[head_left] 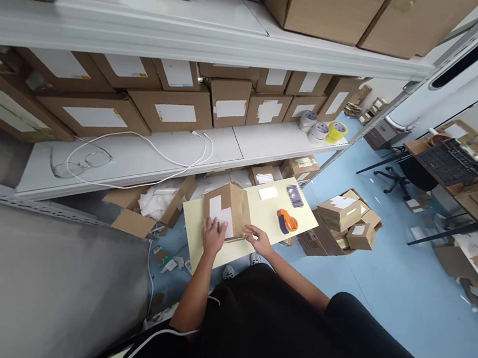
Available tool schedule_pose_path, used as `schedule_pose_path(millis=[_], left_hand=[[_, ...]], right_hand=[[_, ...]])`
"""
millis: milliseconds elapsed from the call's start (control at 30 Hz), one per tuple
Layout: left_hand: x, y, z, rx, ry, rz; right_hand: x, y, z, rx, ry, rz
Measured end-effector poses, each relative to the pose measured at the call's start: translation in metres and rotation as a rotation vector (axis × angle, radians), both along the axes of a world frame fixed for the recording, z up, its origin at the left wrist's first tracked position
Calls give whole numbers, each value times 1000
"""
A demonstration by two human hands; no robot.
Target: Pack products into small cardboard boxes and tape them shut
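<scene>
A brown cardboard box (pixel 242 205) sits on a pale yellow board (pixel 192 220) in front of me, with a white label (pixel 222 215) on its left side. My left hand (pixel 213 235) lies on that label and the box's near left part, fingers spread. At the near right corner of the box, my right hand (pixel 258 239) touches the edge with its fingers stretched out; whether they hold a bit of tape there is too small to tell. Right of the box lie an orange and blue tape dispenser (pixel 287 221), a white paper slip (pixel 267 192) and a blurred-out purple item (pixel 295 196).
Labelled boxes (pixel 177 110) line the grey shelf (pixel 225 148) ahead, with tape rolls (pixel 318 131), glasses (pixel 97 159) and a white cable (pixel 205 154). An open carton (pixel 133 221) stands left below; a carton full of boxes (pixel 322 241) stands right on the blue floor.
</scene>
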State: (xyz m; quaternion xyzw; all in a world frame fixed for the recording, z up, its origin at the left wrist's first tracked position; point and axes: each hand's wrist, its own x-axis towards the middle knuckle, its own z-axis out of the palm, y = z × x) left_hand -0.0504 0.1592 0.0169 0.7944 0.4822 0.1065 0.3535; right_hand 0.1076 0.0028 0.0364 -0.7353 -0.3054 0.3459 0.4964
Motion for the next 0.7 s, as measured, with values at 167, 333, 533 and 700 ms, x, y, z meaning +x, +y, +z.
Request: schedule_pose_path(millis=[167,333,533,700], left_hand=[[-15,0,8,-257,33,59],[1,-4,22,-275,82,67],[-16,-3,11,-391,-82,140],[-9,-27,0,-521,-369,124]], right_hand=[[-12,27,-15,-173,7,-29],[-8,35,-28,-210,116,-126],[6,30,-23,-196,414,-256],[15,22,-12,-105,483,-307]])
